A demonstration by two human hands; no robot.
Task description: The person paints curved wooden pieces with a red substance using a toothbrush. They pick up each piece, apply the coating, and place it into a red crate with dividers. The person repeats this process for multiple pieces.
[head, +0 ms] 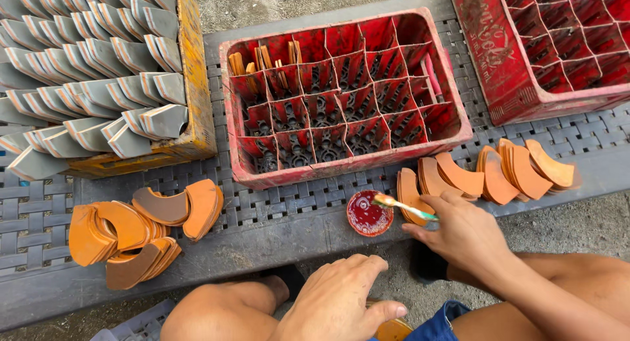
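Note:
My right hand (461,233) grips a small brush (401,206) with a green handle, its bristles reaching over a small round lid of red glue (369,214) at the front of the woven bench (275,213). Curved orange sole pieces (453,178) lie overlapped just behind that hand. My left hand (341,301) rests with loosely spread fingers on my left knee and holds nothing; an orange piece (394,330) peeks out under it. A red divided crate (341,95) stands behind the lid with several orange pieces (262,59) in its back left cells.
A yellow crate (191,85) packed with grey curved pieces (92,65) stands at the left. More orange pieces (141,229) are heaped on the bench's front left. A second red crate (545,46) sits at the back right. My bare knees are below the bench.

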